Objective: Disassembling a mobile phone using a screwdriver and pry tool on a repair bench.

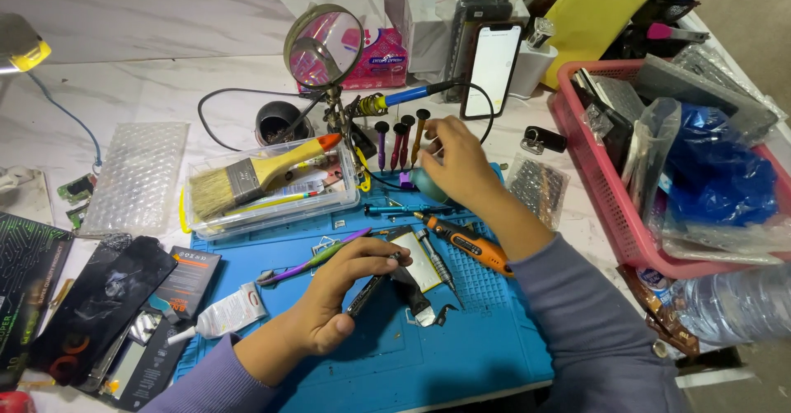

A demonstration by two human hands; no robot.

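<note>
Blue silicone repair mat (461, 355) carried the dark disassembled phone frame (387, 285), gripped edge-up by the left hand (334, 298), while the right hand (457, 162), fingers pinching, picked among upright screwdrivers (400, 141); bit selection, steady aim needed.

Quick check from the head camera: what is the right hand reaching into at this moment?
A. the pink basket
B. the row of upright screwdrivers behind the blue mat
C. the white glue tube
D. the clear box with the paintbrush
B: the right hand has its fingertips at the upright screwdrivers, well apart from the pink basket.
</note>
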